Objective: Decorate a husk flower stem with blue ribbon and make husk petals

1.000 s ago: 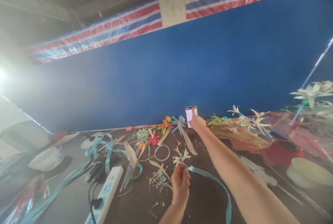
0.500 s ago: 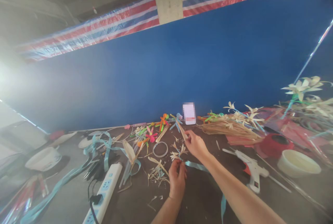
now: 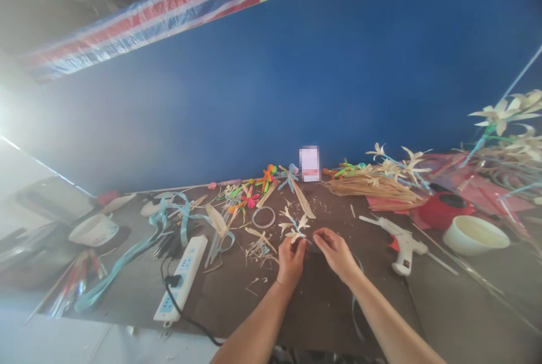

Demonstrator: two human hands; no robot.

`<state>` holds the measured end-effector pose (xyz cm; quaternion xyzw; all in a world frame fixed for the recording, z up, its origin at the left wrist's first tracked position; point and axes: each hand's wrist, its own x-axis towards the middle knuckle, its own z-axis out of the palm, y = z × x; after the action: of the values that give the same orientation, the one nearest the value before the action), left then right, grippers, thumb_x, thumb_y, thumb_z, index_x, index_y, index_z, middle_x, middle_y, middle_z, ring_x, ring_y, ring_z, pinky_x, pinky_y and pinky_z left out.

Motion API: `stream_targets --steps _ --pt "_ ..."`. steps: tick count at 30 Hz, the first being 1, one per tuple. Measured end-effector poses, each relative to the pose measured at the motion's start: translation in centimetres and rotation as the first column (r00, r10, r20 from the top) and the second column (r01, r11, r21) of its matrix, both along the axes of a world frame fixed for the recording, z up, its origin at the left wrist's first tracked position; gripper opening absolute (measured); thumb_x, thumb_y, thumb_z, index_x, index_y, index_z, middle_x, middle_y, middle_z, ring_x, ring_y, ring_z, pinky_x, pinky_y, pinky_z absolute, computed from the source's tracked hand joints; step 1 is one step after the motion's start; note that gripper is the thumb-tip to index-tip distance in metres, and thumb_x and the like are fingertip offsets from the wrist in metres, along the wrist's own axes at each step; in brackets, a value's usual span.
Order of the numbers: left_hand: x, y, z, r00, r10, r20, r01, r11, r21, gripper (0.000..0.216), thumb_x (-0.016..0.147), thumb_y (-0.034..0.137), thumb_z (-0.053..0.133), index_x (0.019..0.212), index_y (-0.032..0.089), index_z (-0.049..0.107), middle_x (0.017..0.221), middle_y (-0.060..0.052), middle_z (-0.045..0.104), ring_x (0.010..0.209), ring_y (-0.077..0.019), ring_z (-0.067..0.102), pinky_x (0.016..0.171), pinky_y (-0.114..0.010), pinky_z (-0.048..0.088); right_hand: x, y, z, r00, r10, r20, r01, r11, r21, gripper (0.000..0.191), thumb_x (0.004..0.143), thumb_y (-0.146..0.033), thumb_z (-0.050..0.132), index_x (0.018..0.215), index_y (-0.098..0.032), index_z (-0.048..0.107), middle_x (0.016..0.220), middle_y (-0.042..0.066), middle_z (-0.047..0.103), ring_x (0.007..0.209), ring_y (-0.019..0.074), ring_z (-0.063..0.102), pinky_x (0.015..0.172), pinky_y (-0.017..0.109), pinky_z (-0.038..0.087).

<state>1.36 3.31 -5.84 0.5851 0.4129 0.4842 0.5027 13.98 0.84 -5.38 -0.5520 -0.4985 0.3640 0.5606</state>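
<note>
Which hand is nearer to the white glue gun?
Right: the right hand is left of the glue gun, not touching it; the left hand is farther left, holding the flower stem.

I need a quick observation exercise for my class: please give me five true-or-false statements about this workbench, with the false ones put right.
1. The left hand holds a stem of pale flowers. True.
2. The right hand grips the glue gun. False: the glue gun lies on the table, to the right of that hand.
3. A black plug sits in the power strip. True.
4. The backdrop is red. False: it is blue.
5. A ring lies on the table. True.
</note>
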Motion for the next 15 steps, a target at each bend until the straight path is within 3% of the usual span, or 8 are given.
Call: stream_targets --steps 7,15 --pt "0.1 0.4 0.0 1.000 -0.024 0.008 0.024 1.000 0.008 0.019 0.073 0.031 0.053 0.079 0.014 0.058 0.069 -0.002 0.056 0.053 -0.0091 0.050 0.049 -0.020 0.041 -0.1 0.0 -0.5 0.992 0.033 0.122 -0.038 0.998 0.045 0.020 0.076 -0.032 0.049 0.077 -0.016 0.062 0.067 0.001 0.060 0.066 0.0156 0.055 0.063 0.024 0.041" --pt "0.0 1.1 -1.0 0.988 -0.136 0.072 0.143 0.985 -0.095 0.016 0.072 0.029 0.054 0.077 0.013 0.055 0.056 0.003 0.051 0.044 -0.0069 0.047 0.044 -0.019 0.038 -0.1 0.0 -0.4 0.984 -0.023 0.174 0.010 0.997 0.080 0.014 0.075 -0.026 0.047 0.070 -0.018 0.057 0.063 0.000 0.058 0.061 0.0145 0.053 0.059 0.024 0.040"
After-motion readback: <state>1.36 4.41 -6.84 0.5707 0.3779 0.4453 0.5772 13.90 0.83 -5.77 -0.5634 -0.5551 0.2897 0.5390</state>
